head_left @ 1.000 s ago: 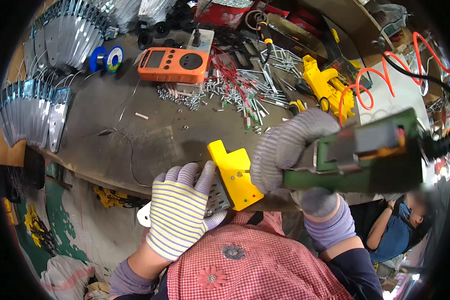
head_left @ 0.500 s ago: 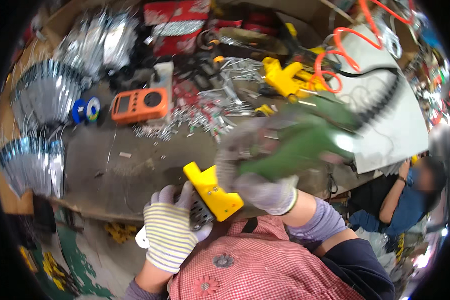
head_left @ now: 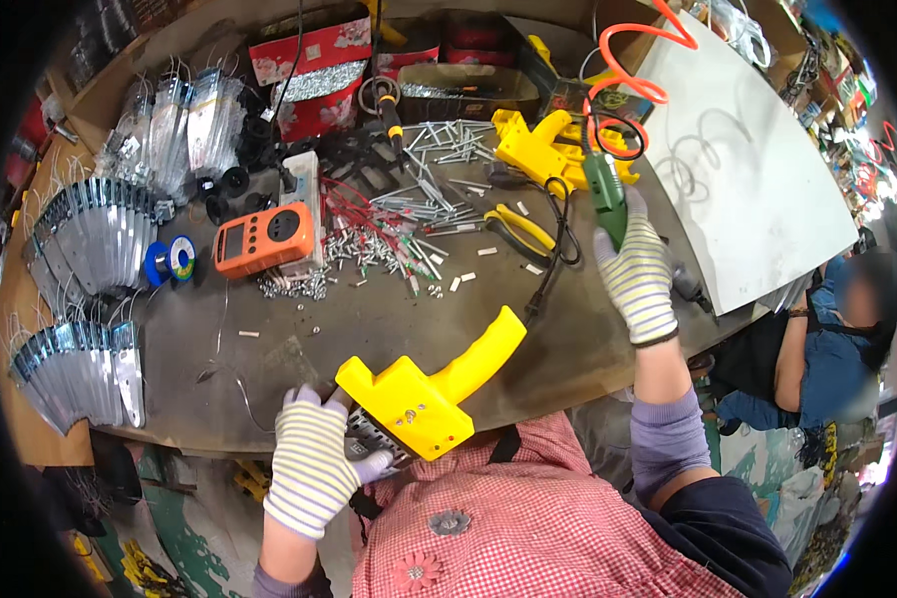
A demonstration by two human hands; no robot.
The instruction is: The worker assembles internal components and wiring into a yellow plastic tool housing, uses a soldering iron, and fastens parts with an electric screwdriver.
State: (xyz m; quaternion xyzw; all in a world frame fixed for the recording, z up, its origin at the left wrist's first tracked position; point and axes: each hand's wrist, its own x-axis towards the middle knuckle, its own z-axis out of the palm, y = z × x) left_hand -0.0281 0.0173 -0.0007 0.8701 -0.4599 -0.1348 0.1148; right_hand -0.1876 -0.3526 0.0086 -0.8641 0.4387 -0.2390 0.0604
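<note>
My left hand [head_left: 317, 460], in a striped glove, is closed on the dark slotted front of a yellow pistol-shaped tool housing [head_left: 414, 407] at the table's near edge. The handle points away to the right, and a black cord [head_left: 543, 294] leads off its end. Farther right, my gloved right hand [head_left: 640, 282] is wrapped round the lower part of a green power tool [head_left: 606, 195]. A dark tool end [head_left: 690, 287] shows beside that hand; whether it belongs to the green tool I cannot tell. Yellow-handled pliers [head_left: 523, 234] lie between the hands.
An orange meter [head_left: 262, 239], loose screws [head_left: 369, 244], a solder spool [head_left: 181, 257] and fanned metal strips [head_left: 95, 234] lie left. More yellow housings [head_left: 543, 149] sit at the back. An orange coiled hose [head_left: 628, 85] hangs over a white board [head_left: 747, 179]. A person [head_left: 817, 339] sits at right.
My right hand has moved the green tool away from the yellow housing, to the far right by the white board. The housing's handle and the pliers now show. The left hand keeps its hold.
</note>
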